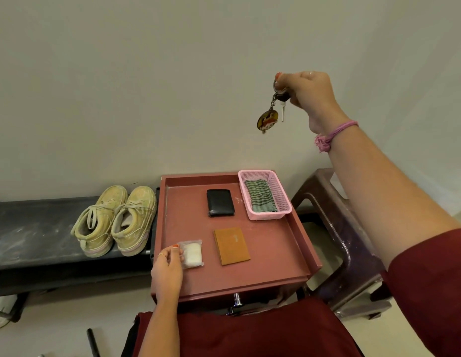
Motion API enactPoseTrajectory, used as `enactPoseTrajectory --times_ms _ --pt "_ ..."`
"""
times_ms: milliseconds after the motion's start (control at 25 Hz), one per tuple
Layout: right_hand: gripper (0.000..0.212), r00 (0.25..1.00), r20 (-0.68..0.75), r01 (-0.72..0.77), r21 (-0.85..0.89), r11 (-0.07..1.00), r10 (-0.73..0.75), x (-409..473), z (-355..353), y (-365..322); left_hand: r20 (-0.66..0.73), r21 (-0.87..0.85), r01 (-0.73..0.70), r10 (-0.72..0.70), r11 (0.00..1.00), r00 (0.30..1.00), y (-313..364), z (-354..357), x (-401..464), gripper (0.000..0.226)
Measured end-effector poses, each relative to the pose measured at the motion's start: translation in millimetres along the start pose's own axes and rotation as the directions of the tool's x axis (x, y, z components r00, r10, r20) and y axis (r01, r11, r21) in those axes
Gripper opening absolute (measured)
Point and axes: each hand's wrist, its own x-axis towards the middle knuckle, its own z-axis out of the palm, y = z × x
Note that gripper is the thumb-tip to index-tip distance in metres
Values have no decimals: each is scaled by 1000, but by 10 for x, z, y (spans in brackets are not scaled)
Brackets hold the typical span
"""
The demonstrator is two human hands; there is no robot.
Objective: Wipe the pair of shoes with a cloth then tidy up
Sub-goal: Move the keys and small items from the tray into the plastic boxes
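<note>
Your left hand [167,269] pinched a crinkly clear packet [192,253] of white pads on the smooth pink table [250,282]. Past it lay a tan leather card holder [232,246], a black wallet [220,203] and the folded striped cloth [260,199] in a pink mesh basket [281,191]. The scuffed, dusty cream shoes [116,220] sat side by side on the dark bench [31,228]. Your raised right hand [312,96] gripped metal keys [274,106].

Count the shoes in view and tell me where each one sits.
2. Both stand side by side on the dark bench, left of the red cabinet top: the left shoe farther from it, the right shoe next to its edge. No others show.
</note>
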Motion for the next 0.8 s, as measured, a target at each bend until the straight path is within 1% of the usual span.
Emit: enactPoseTrajectory --times_ms 120,200,240,360,440,520,640,800 --pt "23 986 145 -112 164 980 88 27 -150 54 19 -44 -25 25 999 1000 65 77 -71 18" --pt "25 971 224 -137 252 958 80 50 -268 124 31 -78 -31 34 996 999 90 137 -102 17" --pt "23 969 236 -142 297 944 71 48 -325 152 31 -83 -31 33 996 999 101 168 -112 17" --pt "12 981 187 -144 484 863 58 50 -533 258 31 -63 -53 55 997 998 84 297 -132 19" --pt "14 985 167 -129 594 794 35 51 -671 338 56 -49 -70 73 996 996 107 404 -178 21" --pt "15 992 127 -105 658 746 27 59 -825 423 90 -32 -114 117 993 989 131 552 -223 20" --pt "18 997 55 -81 677 732 60 75 -1085 563 166 -81 -124 136 989 977 169 767 -314 16" --pt "22 996 24 -84 615 784 88 131 -1490 838 257 -56 -142 152 988 954 129 1038 -440 16"
